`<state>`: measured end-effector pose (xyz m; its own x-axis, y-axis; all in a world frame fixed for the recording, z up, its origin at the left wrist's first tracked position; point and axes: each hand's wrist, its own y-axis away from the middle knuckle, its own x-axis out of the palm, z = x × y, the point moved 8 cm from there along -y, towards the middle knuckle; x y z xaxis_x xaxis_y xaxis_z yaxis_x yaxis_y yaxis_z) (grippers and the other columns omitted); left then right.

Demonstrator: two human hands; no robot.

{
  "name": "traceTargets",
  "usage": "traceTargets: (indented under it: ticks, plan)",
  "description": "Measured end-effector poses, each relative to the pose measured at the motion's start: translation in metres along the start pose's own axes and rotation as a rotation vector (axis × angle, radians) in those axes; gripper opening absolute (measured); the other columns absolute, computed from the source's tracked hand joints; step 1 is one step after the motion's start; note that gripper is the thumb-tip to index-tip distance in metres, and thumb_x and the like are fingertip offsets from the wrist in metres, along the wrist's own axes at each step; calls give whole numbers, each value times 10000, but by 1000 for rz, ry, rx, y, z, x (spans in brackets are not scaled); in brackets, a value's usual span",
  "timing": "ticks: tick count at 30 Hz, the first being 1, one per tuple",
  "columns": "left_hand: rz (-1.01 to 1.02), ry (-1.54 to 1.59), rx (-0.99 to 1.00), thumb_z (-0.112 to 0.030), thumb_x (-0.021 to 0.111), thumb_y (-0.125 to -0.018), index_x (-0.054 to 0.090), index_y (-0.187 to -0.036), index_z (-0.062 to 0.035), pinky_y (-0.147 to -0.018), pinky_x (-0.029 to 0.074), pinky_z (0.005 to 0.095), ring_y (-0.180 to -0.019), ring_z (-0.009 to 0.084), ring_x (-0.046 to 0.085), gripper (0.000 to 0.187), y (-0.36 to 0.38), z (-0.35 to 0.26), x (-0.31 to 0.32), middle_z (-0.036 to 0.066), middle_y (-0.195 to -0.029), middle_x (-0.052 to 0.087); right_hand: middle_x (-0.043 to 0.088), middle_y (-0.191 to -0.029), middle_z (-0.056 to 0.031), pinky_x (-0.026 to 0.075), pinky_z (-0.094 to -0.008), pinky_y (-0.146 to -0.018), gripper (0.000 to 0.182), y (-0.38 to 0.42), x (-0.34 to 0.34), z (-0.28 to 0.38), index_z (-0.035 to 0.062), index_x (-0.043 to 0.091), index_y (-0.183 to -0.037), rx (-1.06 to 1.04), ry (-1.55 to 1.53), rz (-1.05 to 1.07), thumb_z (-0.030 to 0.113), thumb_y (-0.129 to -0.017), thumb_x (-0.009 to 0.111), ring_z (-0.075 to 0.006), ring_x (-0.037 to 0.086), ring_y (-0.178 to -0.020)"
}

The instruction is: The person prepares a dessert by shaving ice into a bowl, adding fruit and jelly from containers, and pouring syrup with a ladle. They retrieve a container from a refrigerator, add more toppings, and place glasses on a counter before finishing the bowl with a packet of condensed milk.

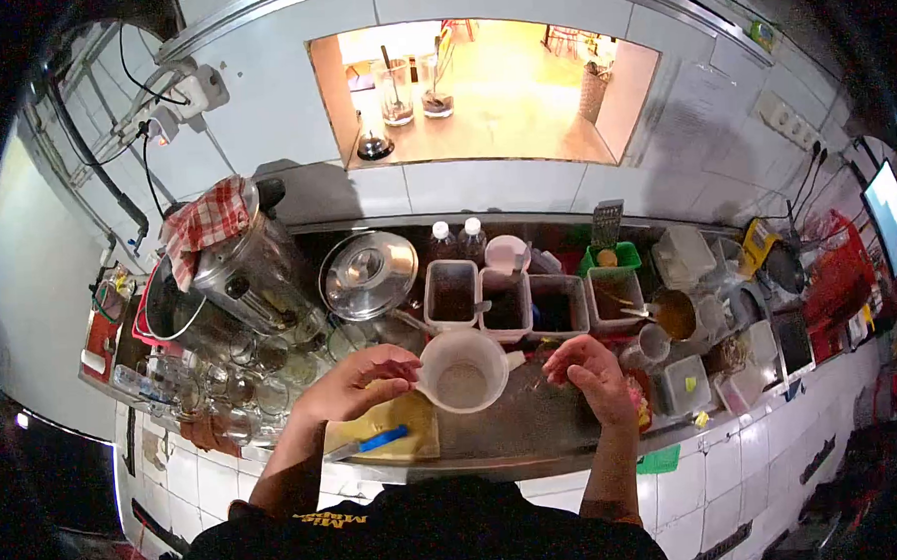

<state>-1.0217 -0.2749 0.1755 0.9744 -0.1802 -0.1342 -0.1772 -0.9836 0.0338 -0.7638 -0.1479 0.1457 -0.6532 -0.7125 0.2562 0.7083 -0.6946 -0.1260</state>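
Note:
A translucent white plastic jug (464, 371) is in front of me at the middle of the counter, its short handle pointing right. My left hand (365, 382) is at the jug's left side, fingertips right at the rim, thumb and fingers apart. To the right of the handle, my right hand (595, 374) hovers with loosely bent fingers spread and nothing between them. Below my left hand lies a yellowish cutting board (415, 434), with a blue-handled knife (383, 439) on it.
Square plastic tubs (452, 295) with dark contents line the back. A steel lid (369, 275) leans beside a large steel dispenser (253, 273). Several glasses (235, 381) crowd the left. On the right are a container of brown liquid (673, 315) and a clear lidded box (685, 385).

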Motion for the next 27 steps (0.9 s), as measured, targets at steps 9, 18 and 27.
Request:
traceTargets:
  ticks: [9,18,27]
  plan:
    - [-633,-30,14,-172,579,-912,582,-949,-52,-617,477,243,-688,98,581,125,-178,-30,-145,4,-833,592,553,-1125,-155,500,-334,-837,528,-287,-66,38,15,438,-1232,-182,639,207,213,-825,712,-235,586,-972]
    - [-1020,-269,-96,-303,681,-824,371,-1242,37,-598,533,322,-749,192,619,621,-310,-35,-306,143,-1104,525,443,-1272,-284,424,-405,-975,1044,-569,-57,25,-45,324,-1340,-252,859,-295,462,-589,844,-372,477,-1183]
    - [-885,314,-174,-408,519,-945,480,-846,-96,-522,444,302,-573,160,503,330,-370,15,-311,38,-766,491,610,-1058,-203,483,-364,-866,779,-605,-53,26,-21,426,-1151,-310,704,-267,326,-606,860,-315,612,-985]
